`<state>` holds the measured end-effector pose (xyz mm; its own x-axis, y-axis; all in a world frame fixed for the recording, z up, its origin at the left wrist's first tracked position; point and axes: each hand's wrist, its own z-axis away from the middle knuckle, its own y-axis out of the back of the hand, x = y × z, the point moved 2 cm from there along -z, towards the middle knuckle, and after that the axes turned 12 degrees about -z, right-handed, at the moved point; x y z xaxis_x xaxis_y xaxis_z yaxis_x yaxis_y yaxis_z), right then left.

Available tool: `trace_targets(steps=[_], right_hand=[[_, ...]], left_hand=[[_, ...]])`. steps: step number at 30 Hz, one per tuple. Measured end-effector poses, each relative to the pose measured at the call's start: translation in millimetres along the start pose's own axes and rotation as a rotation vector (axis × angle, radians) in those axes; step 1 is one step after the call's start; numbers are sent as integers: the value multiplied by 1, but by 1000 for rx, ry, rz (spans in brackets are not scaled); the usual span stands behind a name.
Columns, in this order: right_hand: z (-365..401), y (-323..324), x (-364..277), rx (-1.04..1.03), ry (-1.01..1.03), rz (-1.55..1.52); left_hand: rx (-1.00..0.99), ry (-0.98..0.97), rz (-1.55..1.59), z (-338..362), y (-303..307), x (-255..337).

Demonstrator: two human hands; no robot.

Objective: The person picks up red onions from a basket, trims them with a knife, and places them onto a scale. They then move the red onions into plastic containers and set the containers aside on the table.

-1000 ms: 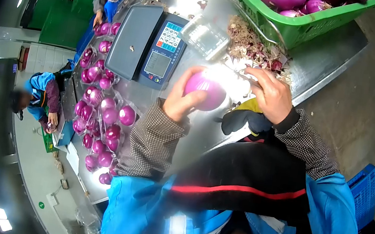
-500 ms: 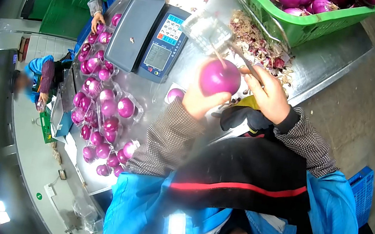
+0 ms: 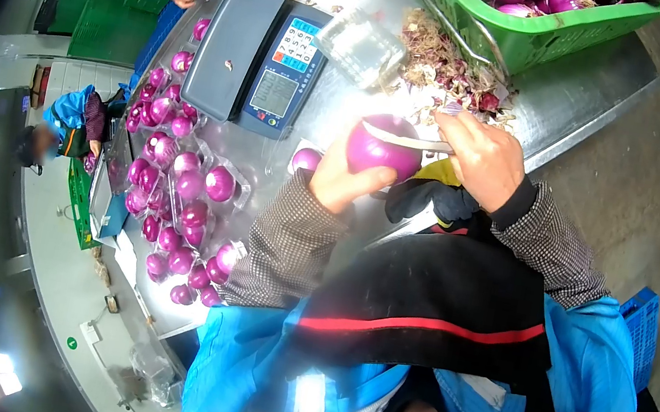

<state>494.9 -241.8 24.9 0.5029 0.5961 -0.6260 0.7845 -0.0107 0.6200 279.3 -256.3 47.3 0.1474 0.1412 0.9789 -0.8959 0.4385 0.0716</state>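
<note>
A purple onion (image 3: 387, 156) rests in my left hand (image 3: 341, 180), with the fingers wrapped round its left side and the thumb along its lower edge. My right hand (image 3: 486, 161) grips a knife (image 3: 412, 142), whose pale blade lies across the top of the onion. The knife's handle is hidden by my fingers. Just below, dark gloves (image 3: 428, 201) with a yellow part lie by the table edge. Another onion (image 3: 306, 159) sits to the left of my left wrist.
A grey digital scale (image 3: 277, 82) stands left of a clear plastic box (image 3: 362, 48). Onion peelings (image 3: 452, 64) lie beneath a green crate (image 3: 544, 43) of onions. Packed onions (image 3: 189, 181) in clear trays line the table's left side. Two other people work at the left.
The knife has swung from upright beside the onion to lying flat across its top. My right hand has turned and risen slightly. The co-worker's hand has moved off the packed onions.
</note>
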Motion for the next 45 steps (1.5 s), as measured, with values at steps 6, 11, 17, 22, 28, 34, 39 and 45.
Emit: trace_targets(steps=[6,11,17,22,28,34,39,45], right_hand=[[11,-3,4,47,-47,12],[14,-14,3,23,-188,-328],[3,-22,-13,-68,-558,-908],[-2,-11,-13,-28,-242,-374],[-4,-21,-7,-149,-263,45],[24,-26,18,-68,-400,-239],[28,-50,13,-231,-364,-288],[33,-74,3,-438,-328,-244]], left_hand=[[77,-38,-33,5,-2,5],[201,-54,-137,5,-3,6],[270,-37,-169,0,-12,-1],[337,-75,-307,-3,-7,-11],[611,-133,-836,2,-13,-4],[695,-62,-705,15,4,-22],[773,172,-867,29,47,-73],[926,359,-833,52,114,-151]])
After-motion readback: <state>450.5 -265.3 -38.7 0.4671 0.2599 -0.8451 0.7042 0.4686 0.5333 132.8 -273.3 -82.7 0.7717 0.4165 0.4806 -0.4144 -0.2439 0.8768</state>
